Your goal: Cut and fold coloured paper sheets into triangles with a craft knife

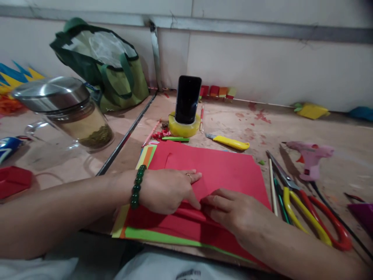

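A stack of coloured paper lies before me, with red paper (233, 167) on top and orange, yellow and green edges showing beneath. On the red paper rests my left hand (169, 190), wearing a green bead bracelet (138, 186) and a ring. Its fingers are stretched out, one pointing down at a raised fold in the red paper. Close to those fingertips, my right hand (227, 206) has its fingers curled together at the same fold, pinching the red paper; its thumb is mostly hidden.
A phone (189, 99) leans in a tape roll (184, 126) behind the paper. A yellow utility knife (231, 142) lies nearby. Scissors (288, 182) and a pink glue gun (311, 155) are at right. A glass tea mug (75, 116) and a green bag (125, 85) stand left.
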### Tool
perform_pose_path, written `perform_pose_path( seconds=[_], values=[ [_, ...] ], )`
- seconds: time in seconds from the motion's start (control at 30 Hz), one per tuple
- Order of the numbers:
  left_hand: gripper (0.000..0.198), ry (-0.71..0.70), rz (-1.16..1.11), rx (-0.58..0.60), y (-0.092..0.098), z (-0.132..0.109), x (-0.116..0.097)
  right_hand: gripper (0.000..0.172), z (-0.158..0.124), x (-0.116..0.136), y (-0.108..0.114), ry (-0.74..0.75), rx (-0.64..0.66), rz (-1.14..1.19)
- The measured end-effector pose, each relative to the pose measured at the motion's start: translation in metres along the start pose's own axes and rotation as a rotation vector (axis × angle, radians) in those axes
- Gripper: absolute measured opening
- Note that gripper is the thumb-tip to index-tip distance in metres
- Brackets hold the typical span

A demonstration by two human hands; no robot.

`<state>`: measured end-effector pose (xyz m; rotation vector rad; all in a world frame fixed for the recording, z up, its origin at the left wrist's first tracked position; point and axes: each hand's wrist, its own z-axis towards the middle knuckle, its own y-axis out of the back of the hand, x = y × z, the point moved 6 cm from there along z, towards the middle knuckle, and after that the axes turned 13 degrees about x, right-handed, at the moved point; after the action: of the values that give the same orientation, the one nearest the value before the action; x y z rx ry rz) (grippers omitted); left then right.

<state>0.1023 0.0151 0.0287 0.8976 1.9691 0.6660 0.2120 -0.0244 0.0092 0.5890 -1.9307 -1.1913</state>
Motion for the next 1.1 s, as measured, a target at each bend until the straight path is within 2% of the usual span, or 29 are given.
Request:
perform_pose_path(
  seconds=[0.13,0.27,0.4,0.43,0.53,0.63,0.73,0.83,0.97,1.1],
  values=[
    [0.055,0.014,-0.002,0.013,0.000,0.001,0.000,0.039,-0.010,0.002,-0.001,0.028,0.053,0.071],
    [0.056,0.024,-0.026,0.075,-0.003,0.001,0.005,0.056,-0.013,-0.013,0.004,-0.092,0.012,0.164],
    [0.040,-0.032,-0.121,0.050,-0.014,-0.005,0.013,0.043,-0.021,-0.013,0.006,-0.187,0.005,0.102],
    [0.045,-0.043,-0.139,0.032,-0.018,-0.006,0.014,0.042,-0.024,-0.010,0.004,-0.193,0.030,0.109],
    [0.063,-0.060,-0.159,-0.015,-0.028,-0.010,0.018,0.058,-0.035,-0.002,-0.005,-0.221,0.099,0.142],
    [0.055,-0.067,-0.165,-0.026,-0.032,-0.011,0.018,0.058,-0.040,0.003,-0.010,-0.228,0.105,0.156],
    [0.049,-0.061,-0.172,-0.024,-0.028,-0.012,0.017,0.045,-0.039,0.001,-0.007,-0.207,0.092,0.203],
    [0.046,-0.020,-0.142,-0.030,-0.023,-0.012,0.012,0.037,-0.037,-0.001,-0.001,-0.184,0.098,0.225],
    [0.055,0.034,0.073,-0.168,-0.019,-0.013,-0.010,0.038,-0.037,0.000,0.002,-0.168,0.122,0.178],
    [0.071,0.096,0.223,-0.261,-0.031,-0.017,-0.031,0.046,-0.034,0.002,-0.001,-0.166,0.116,0.080]
  ],
)
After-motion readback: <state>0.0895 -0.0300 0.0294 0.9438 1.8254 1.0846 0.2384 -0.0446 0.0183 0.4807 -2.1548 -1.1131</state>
